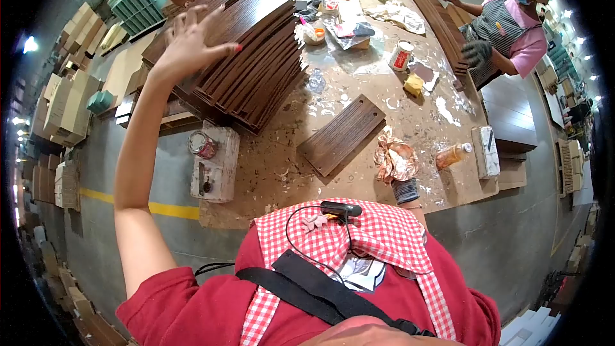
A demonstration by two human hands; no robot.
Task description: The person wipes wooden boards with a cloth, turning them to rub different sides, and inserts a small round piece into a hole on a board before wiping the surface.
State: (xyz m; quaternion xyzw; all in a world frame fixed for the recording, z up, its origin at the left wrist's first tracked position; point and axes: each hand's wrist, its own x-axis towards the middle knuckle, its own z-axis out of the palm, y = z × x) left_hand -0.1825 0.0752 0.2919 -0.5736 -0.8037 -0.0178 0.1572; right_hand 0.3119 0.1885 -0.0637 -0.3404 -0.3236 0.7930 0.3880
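My left hand is raised with spread fingers over a tall stack of dark brown wooden boards. Whether its fingertips touch the top board cannot be seen. A brown-stained, crumpled rag is bunched in my right hand, whose grey glove cuff shows below it; the rag hides the fingers. Between the hands, a single brown board with small holes at its corners lies flat on the cardboard-covered table.
A small can stands on a white block at the table's left edge. Rightward are a bottle of amber liquid, a yellow sponge, a white-and-red can and another block. Two co-workers stand at the far left and right.
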